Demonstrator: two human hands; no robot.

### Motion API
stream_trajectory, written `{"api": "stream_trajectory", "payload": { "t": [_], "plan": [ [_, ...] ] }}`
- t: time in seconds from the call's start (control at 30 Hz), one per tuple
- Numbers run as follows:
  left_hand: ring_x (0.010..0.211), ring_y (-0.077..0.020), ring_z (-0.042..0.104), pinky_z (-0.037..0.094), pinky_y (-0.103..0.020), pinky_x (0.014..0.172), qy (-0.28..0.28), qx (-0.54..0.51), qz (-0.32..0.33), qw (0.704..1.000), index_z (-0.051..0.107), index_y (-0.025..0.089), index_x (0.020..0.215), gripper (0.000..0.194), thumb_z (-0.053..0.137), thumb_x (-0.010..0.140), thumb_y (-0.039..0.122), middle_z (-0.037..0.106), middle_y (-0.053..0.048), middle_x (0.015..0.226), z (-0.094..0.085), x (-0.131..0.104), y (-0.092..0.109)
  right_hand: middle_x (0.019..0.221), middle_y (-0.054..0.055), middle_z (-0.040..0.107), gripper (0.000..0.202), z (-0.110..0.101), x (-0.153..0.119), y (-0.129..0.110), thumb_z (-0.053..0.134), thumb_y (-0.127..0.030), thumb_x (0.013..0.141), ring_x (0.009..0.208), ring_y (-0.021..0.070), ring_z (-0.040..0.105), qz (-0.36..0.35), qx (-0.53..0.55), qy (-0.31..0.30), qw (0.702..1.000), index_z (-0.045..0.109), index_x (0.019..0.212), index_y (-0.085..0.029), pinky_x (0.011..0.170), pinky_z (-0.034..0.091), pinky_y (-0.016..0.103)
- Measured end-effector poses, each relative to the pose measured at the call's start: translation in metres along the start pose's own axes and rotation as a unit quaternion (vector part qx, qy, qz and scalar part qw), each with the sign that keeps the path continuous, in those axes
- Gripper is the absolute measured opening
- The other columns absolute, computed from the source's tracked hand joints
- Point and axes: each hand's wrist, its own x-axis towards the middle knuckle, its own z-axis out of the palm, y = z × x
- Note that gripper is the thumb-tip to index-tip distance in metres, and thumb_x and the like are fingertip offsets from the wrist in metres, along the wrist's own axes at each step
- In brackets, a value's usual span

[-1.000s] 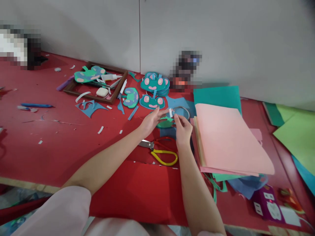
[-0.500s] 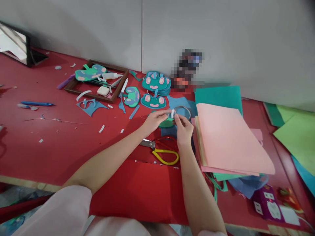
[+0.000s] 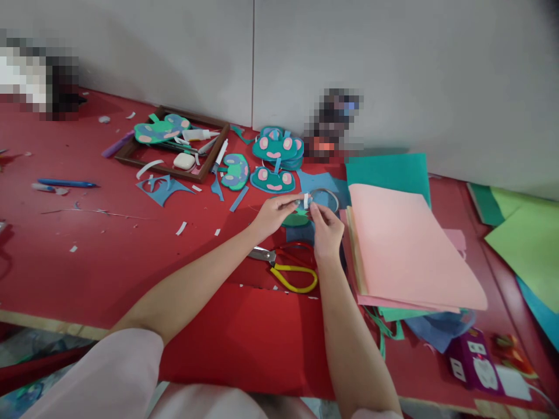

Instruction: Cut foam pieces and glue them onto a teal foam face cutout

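My left hand (image 3: 271,216) reaches in from the left, fingers together, its tips at a small white strip (image 3: 306,201). From the other side, my right hand (image 3: 327,230) pinches at the same strip with thumb and fingers. A thin pale ring (image 3: 335,201) shows just behind the right fingers; whether it is attached to the strip I cannot tell. Under both hands lies a green cutout (image 3: 296,219), partly covered, over blue sheet scraps. Scissors (image 3: 293,278) with one yellow and one red handle rest just below the hands.
Frog-face cutouts (image 3: 278,148) are stacked behind the hands. A brown frame (image 3: 170,170) holds glue and small tools to the left. Pink sheets (image 3: 410,244) lie stacked at right, near a purple power strip (image 3: 474,361). White scraps and a blue pen (image 3: 65,183) are at left.
Almost nothing differs. Both hands stay at the white strip in nearly the same place, with only a slight shift of the view.
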Motion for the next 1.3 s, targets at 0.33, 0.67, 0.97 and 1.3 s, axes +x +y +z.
{"api": "stream_trajectory", "payload": {
  "t": [0.33,0.67,0.97,1.3],
  "plan": [
    [0.106,-0.0224,0.062,0.047,-0.034,0.095,0.001,0.016,0.022,1.000,0.069,0.019,0.108,0.030,0.057,0.082,0.028,0.068,-0.005,0.114,-0.002,0.002,-0.004,0.077,0.004,0.069,0.039,0.000,-0.001,-0.001,0.062,-0.051,0.074,0.072,0.0157,0.060,0.005,0.003,-0.004,1.000,0.070,0.085,-0.015,0.068,0.050,0.029],
    [0.104,-0.0220,0.062,0.047,-0.032,0.092,-0.005,0.036,0.026,0.999,0.068,0.019,0.110,0.031,0.055,0.083,0.030,0.069,-0.005,0.112,-0.001,0.001,-0.004,0.077,0.003,0.068,0.038,0.000,0.002,0.003,0.066,-0.051,0.069,0.073,0.0155,0.062,0.005,-0.013,-0.037,0.999,0.066,0.083,-0.015,0.073,0.051,0.030],
    [0.106,-0.0181,0.061,0.045,-0.031,0.094,0.026,0.138,0.135,0.981,0.067,0.020,0.107,0.027,0.047,0.089,0.020,0.068,-0.007,0.111,-0.002,-0.002,0.000,0.074,0.002,0.068,0.033,-0.001,0.002,0.006,0.067,-0.047,0.070,0.069,0.0145,0.061,0.003,-0.016,-0.041,0.999,0.067,0.080,-0.016,0.070,0.049,0.029],
    [0.119,-0.0188,0.050,0.041,-0.037,0.100,0.079,0.305,0.190,0.930,0.061,0.025,0.119,0.039,0.037,0.091,0.014,0.048,-0.009,0.137,-0.003,-0.009,-0.003,0.072,0.001,0.067,0.030,0.001,0.002,0.003,0.069,-0.044,0.069,0.068,0.0135,0.060,0.008,0.002,-0.039,0.999,0.067,0.080,-0.016,0.069,0.048,0.027]
  ]
}}
